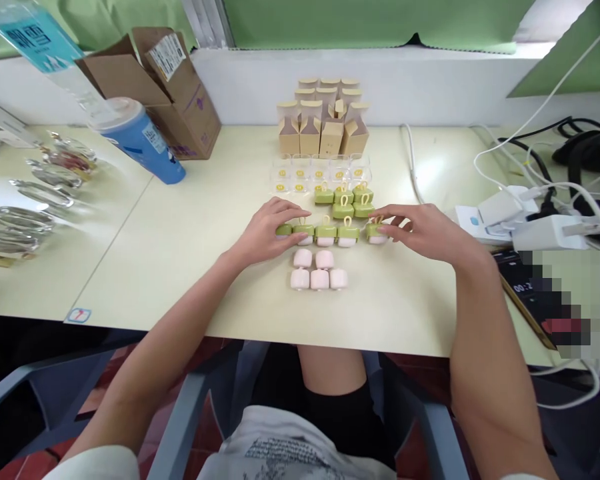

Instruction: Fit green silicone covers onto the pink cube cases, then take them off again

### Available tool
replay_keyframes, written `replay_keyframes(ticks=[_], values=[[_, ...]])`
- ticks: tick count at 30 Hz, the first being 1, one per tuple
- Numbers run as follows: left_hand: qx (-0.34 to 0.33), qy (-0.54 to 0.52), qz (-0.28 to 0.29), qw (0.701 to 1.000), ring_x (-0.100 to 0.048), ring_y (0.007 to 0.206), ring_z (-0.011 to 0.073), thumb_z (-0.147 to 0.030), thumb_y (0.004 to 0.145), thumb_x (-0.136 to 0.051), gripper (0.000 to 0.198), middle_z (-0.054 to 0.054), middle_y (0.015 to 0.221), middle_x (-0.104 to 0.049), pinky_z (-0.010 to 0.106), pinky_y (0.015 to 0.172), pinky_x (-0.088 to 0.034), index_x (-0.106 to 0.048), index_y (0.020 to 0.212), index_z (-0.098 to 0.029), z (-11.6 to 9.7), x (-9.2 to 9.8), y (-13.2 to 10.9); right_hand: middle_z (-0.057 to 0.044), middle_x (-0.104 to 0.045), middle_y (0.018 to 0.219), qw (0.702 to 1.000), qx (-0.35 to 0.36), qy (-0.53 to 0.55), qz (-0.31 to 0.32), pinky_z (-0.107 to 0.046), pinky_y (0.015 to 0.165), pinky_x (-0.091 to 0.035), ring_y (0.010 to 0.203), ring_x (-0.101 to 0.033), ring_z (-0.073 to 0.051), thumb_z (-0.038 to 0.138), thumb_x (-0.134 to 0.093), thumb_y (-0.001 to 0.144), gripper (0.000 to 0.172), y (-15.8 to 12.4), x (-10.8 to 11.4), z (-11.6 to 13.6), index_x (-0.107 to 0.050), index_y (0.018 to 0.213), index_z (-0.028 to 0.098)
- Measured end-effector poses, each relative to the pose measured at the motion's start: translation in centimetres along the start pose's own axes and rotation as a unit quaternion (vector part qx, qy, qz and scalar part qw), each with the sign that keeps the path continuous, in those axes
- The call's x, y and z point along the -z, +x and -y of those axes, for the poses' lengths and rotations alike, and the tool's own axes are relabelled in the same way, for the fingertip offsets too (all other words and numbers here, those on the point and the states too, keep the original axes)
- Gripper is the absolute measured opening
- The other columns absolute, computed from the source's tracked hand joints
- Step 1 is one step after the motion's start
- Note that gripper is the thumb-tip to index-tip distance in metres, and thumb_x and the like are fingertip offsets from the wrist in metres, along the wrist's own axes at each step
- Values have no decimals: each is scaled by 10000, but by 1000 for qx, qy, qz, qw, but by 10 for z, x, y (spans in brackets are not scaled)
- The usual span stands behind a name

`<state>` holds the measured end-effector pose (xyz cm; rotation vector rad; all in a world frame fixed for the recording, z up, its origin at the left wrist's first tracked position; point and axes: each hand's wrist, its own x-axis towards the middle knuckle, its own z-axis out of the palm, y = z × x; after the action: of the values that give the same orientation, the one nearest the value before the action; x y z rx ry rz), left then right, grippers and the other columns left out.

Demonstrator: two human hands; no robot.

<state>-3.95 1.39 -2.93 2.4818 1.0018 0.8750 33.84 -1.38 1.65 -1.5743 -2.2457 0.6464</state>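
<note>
A row of small green-topped gadgets with yellow loops (336, 232) lies on the pale table (180, 253) in front of me. My left hand (265, 230) rests at the row's left end, fingers curled over the leftmost pieces. My right hand (425, 230) touches the rightmost green piece (375, 231) with its fingertips pressed together on it. Behind the row sits a second cluster of green pieces (344, 197). In front of it lie several pink blocks (319, 269).
Clear plastic trays (320, 175) and several tan cardboard boxes (325, 117) stand behind. A blue cup (140, 139) and an open carton (165, 87) sit at back left, clear packets (40, 193) at left. White chargers and cables (530, 213) crowd the right.
</note>
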Motion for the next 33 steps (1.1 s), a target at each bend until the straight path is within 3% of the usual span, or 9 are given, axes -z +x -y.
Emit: replay_keyframes(ticks=[7,12,16,22,29,33], values=[[21,-74,41,996,-754,1311,306,-660,1070,-749,535,157,1414,-779,471,1187,-607,-876,1401,-259,5,-5,-2,-70,-894,1163,999,1,34,31,-395,766,-629,724,-820,-241,364,-556,1100,397,1,-7,5,-887,1305,285],[44,-98,49,993,-763,1265,301,-698,1029,-788,562,135,1380,-796,453,1178,-604,-884,1404,-291,9,-4,-1,-106,-865,1245,998,63,-22,20,-438,864,-634,930,-821,-300,513,-614,1102,460,5,-19,10,-855,1431,299],[78,-125,55,988,-766,1183,284,-716,996,-814,560,113,1320,-807,424,1110,-619,-900,1373,-311,12,-1,0,-149,-835,1324,994,95,-61,-6,-496,969,-625,1039,-801,-341,505,-594,1123,521,9,-33,13,-802,1525,247],[96,-141,51,984,-760,1124,280,-756,938,-850,599,110,1251,-817,424,1074,-614,-920,1326,-305,20,10,0,-156,-820,1271,993,96,-65,-14,-497,910,-625,934,-787,-321,468,-582,1139,454,12,-43,20,-845,1416,224],[102,-162,63,979,-762,1133,277,-783,898,-881,644,104,1262,-827,432,1109,-603,-913,1343,-317,15,15,1,-151,-776,1376,991,91,-98,-12,-484,925,-622,1005,-802,-321,455,-578,1150,438,10,-41,21,-848,1427,248],[95,-146,59,983,-771,1131,292,-826,898,-855,684,112,1250,-841,440,1104,-606,-912,1350,-315,15,13,1,-139,-734,1384,989,94,-111,-25,-466,865,-621,787,-746,-236,498,-599,1142,439,7,-37,22,-858,1425,284]])
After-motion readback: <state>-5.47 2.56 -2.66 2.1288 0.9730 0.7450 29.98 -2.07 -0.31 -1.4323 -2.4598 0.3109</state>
